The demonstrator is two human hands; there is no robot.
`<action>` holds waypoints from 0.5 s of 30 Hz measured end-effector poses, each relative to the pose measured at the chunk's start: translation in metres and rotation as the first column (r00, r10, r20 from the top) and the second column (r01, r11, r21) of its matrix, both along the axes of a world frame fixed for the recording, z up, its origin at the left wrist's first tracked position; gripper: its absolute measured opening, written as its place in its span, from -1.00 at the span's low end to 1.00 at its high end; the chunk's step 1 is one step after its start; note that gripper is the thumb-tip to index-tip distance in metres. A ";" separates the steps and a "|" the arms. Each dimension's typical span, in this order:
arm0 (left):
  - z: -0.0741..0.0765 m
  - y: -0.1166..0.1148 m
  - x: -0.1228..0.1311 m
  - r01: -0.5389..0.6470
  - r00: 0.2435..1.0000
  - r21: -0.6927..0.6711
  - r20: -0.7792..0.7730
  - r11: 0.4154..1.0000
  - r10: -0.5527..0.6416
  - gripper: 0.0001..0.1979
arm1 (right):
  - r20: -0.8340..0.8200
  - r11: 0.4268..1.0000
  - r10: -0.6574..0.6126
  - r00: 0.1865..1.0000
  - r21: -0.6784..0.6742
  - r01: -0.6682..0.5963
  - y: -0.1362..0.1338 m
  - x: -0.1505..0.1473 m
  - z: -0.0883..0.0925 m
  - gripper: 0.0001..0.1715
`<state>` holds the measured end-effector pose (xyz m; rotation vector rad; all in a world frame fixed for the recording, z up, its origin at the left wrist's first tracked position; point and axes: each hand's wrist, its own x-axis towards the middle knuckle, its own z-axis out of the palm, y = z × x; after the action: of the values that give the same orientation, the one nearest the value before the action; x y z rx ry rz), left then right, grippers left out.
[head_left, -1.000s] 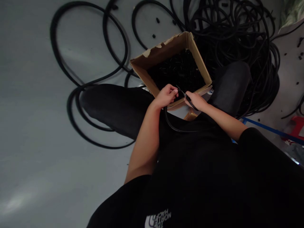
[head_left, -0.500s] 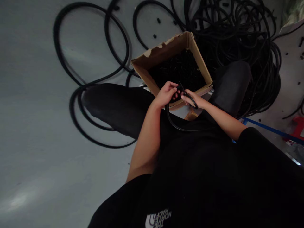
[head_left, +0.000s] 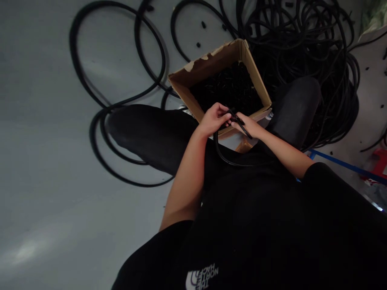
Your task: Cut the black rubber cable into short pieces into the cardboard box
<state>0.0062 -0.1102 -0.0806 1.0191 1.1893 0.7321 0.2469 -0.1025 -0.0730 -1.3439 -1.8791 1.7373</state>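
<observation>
My left hand (head_left: 214,119) is closed around a black hose (head_left: 218,148), pinching it close to its end. The hose hangs from the fingers and curves back across my lap. My right hand (head_left: 245,125) grips black-handled scissors (head_left: 247,133), whose blades reach toward the left fingertips and the hose end. The dark blades against the dark hose make the exact point of contact hard to see. Both hands are above the near edge of a cardboard box (head_left: 188,98). Inside it lie many short black pieces (head_left: 229,86).
Black hose lies in a large tangled pile (head_left: 305,36) beyond my right knee, with loose loops (head_left: 72,44) on the grey floor (head_left: 45,121) at left. Small black pieces (head_left: 203,25) are scattered behind the box. A blue bar (head_left: 341,161) and a red object (head_left: 379,163) stand at right.
The scissors look more closed at the hose end, and their handles have come together. My left hand has shifted slightly right. The rest of the view moved only a little.
</observation>
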 end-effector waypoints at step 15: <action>0.006 0.000 0.004 -0.045 0.994 -0.111 -0.107 0.993 0.033 -0.74 | 0.023 0.995 -0.056 0.998 -0.076 0.057 0.003 -0.001 0.000 -0.52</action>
<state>0.0106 -0.1099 -0.0749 0.9515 1.3295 0.6402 0.2455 -0.0997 -0.0728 -1.4341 -1.7834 1.7912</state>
